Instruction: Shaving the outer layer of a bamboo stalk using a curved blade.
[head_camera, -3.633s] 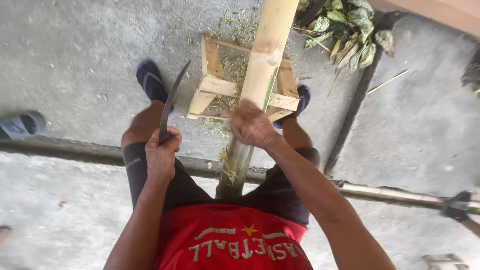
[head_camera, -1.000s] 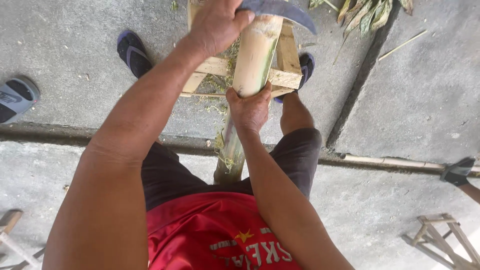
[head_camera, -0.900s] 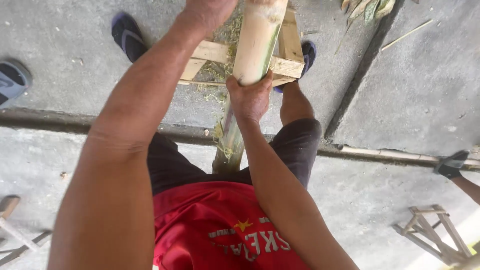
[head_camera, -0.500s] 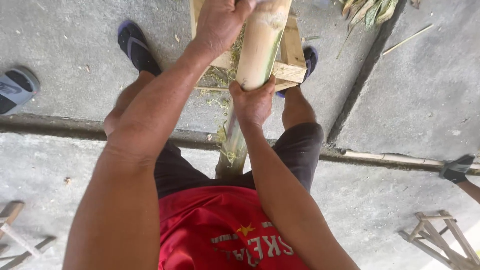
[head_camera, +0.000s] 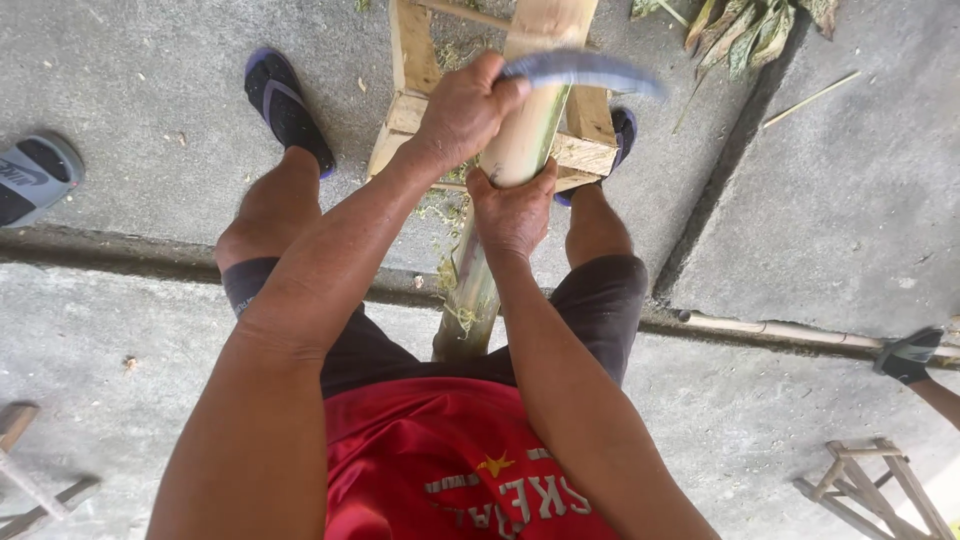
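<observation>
The left hand (head_camera: 465, 105) is clenched around the handle of one curved grey blade (head_camera: 585, 70), blurred, which arcs rightward from the fist across a thick, smooth, pale green-yellow bamboo pole (head_camera: 515, 140). Just below that fist, the right hand (head_camera: 512, 205) grasps the same pole, fingers wrapped around its round stem. The pole runs between the knees and rests on one rough wooden frame (head_camera: 410, 75) beyond both grips. Fibrous shavings cling under the right hand. Two dark sandals flank the frame on grainy concrete.
</observation>
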